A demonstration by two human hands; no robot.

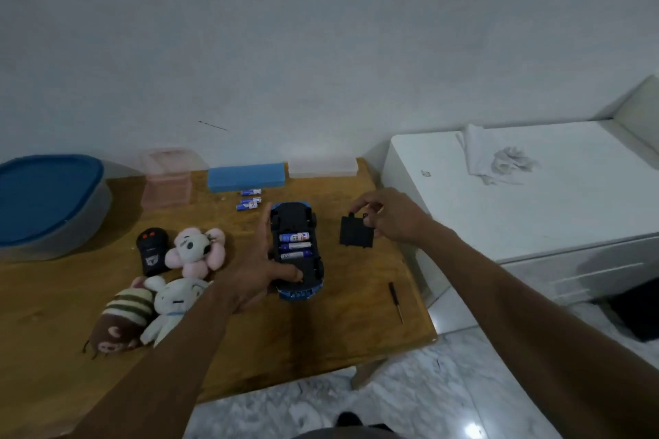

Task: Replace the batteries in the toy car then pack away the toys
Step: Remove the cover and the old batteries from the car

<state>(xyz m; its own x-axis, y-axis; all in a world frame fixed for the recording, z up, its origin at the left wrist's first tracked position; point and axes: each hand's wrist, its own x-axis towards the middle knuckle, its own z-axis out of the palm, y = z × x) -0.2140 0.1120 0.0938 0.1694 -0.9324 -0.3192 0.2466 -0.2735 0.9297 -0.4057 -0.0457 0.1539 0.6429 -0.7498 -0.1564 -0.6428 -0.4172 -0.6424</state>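
I am bracing the upturned toy car (292, 216) on the desk (321, 331) with my left fingers (264, 228) spread along it, three batteries (295, 245) sitting in its bay. My right fingers (358, 205) are pinching the battery cover (356, 235) just beside it; refitting and packing seem outstanding.

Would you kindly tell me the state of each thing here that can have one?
toy car: upside down, battery bay open, three batteries seated.
battery cover: off the car, pinched by right hand.
left hand: steadying the car, fingers straight.
spare batteries: loose on table.
screwdriver: lying on table.
grey tub: blue lid on.
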